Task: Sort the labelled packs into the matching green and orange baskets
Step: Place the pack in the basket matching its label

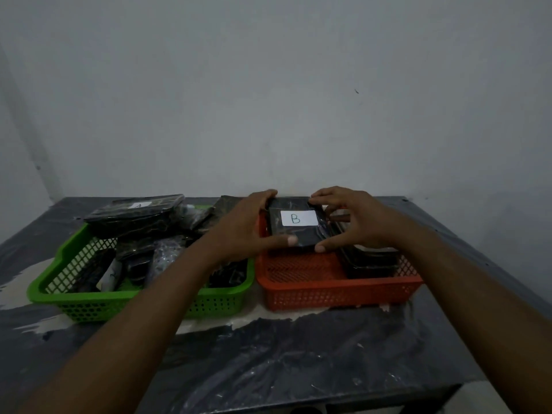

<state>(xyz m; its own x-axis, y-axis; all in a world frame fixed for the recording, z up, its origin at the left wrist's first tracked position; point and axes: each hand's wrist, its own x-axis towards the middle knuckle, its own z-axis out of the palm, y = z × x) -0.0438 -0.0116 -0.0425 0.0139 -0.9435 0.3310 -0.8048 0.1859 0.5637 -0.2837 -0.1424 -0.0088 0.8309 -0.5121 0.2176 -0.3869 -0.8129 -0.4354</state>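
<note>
Two hands clamp one pack [294, 234]: the left hand [248, 222] and right hand [355, 219] curl their fingers [265, 195] over its far edge, with the thumbs on the near edge. Between the thumbs and fingertips, its label [299, 218] reads B. Below the fingers is the orange basket [328, 291]; I cannot tell whether the pack touches it. Right of the right thumb, dark packs [370, 261] lie inside. Left of the left hand, the green basket [89, 306] is heaped. Sorting looks nearly done; this B pack remains to be released.
</note>
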